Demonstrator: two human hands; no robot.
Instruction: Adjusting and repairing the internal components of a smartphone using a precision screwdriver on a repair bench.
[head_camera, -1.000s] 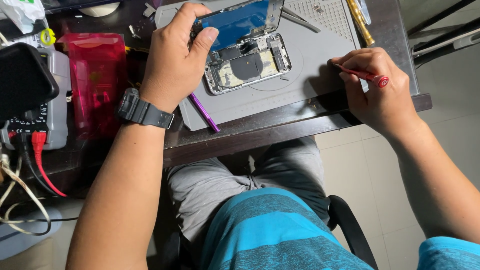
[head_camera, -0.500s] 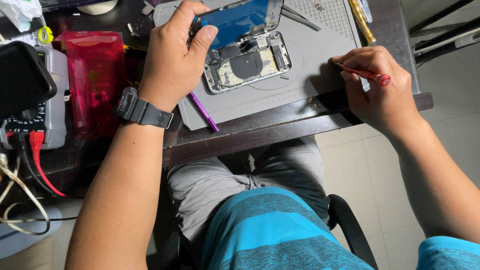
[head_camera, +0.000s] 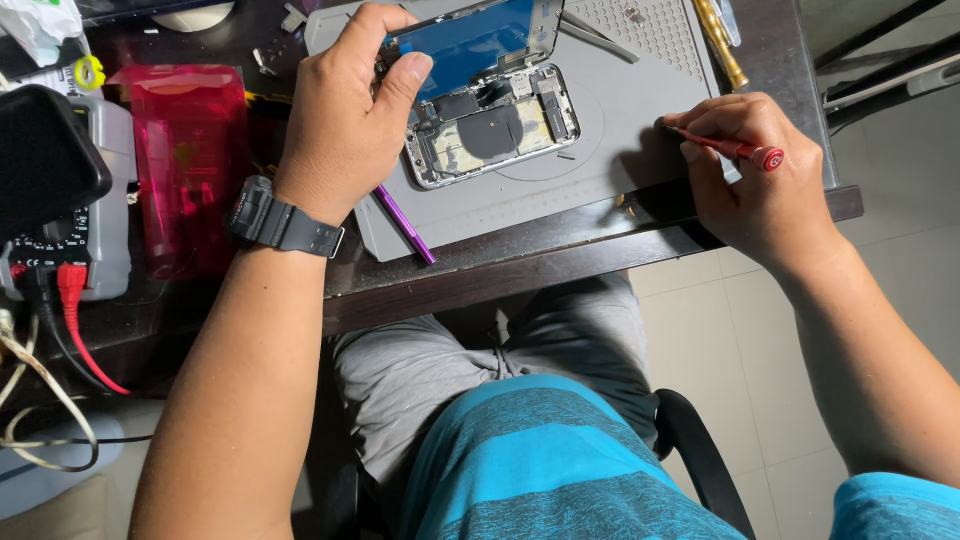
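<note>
From the head view, my left hand (head_camera: 345, 120) sits at the upper middle of the frame, fingers curled and pinching the lifted screen panel (head_camera: 470, 40) of an opened phone (head_camera: 495, 135), thumb on the near edge and fingertips over the far edge. The phone body lies on a grey work mat (head_camera: 600, 180), its insides showing, just right of that hand.

My right hand (head_camera: 760, 190) is at the right of the frame, near the mat's edge, fingers pressed together around a red screwdriver (head_camera: 725, 148), whose tip points left toward the mat, well short of the phone.

A purple tool (head_camera: 405, 225) lies on the mat below the left hand; a translucent red box (head_camera: 190, 160) and a multimeter (head_camera: 60, 220) with red and black leads stand at the left.

To do this well, I judge the screen should be kept propped at a steady, shallow angle so any ribbon cables are not strained, and the driver brought in upright and seated squarely before turning.
</note>
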